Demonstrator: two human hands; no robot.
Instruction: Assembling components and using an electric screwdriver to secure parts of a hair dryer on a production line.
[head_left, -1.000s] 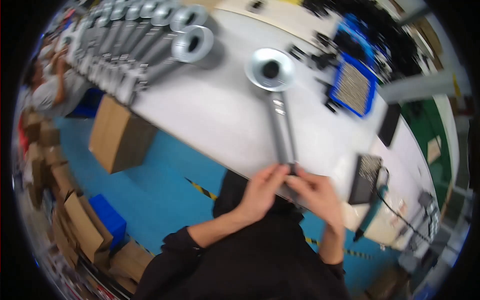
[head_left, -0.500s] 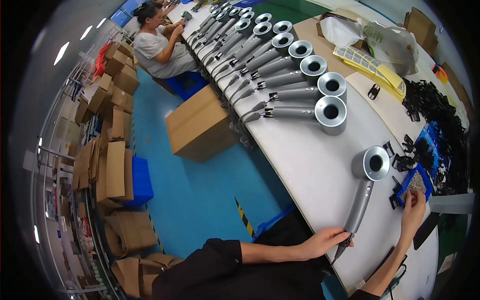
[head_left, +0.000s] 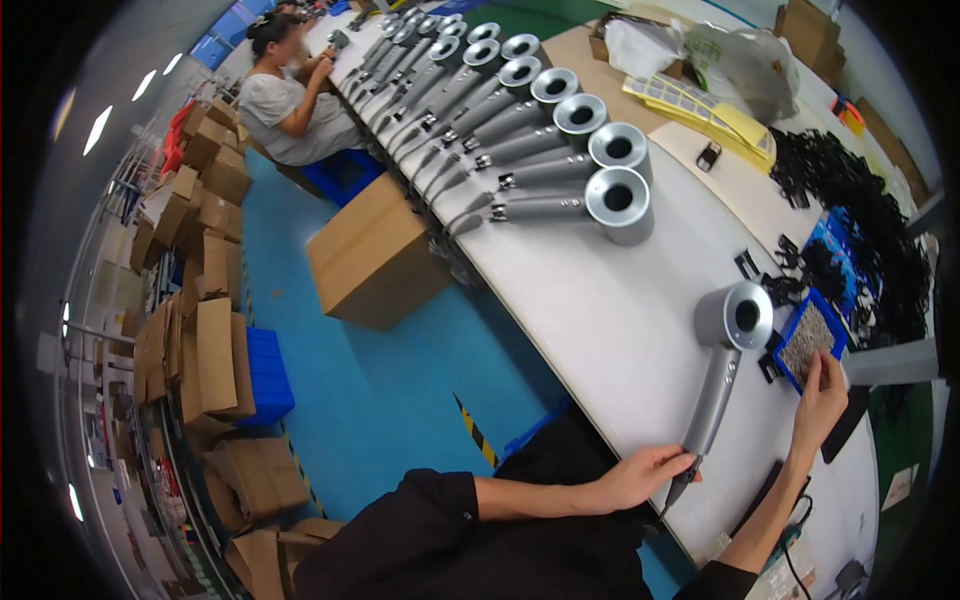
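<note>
A grey hair dryer [head_left: 711, 400] lies on the white table in front of me, its round silver-rimmed head [head_left: 745, 316] at the far end. My left hand [head_left: 645, 478] is closed around the near end of its handle, where the dark cord sleeve [head_left: 682, 484] comes out. To the right, my right hand [head_left: 822, 395] is at the near edge of a small blue tray [head_left: 800, 383] filled with tiny metal pieces [head_left: 808, 345]. Its thumb and fingertips are pinched together; whatever is between them is too small to make out.
Several more hair dryers [head_left: 540, 208] lie in a row along the table's left side. Black plastic parts [head_left: 850, 185] are heaped at the far right, near yellow sheets [head_left: 700, 115]. A carton [head_left: 375, 255] stands on the blue floor; a co-worker [head_left: 290, 100] sits beyond it.
My view has shifted slightly. My right hand has drawn back from the middle of the tray to its near edge. The left hand keeps its hold on the hair dryer.
</note>
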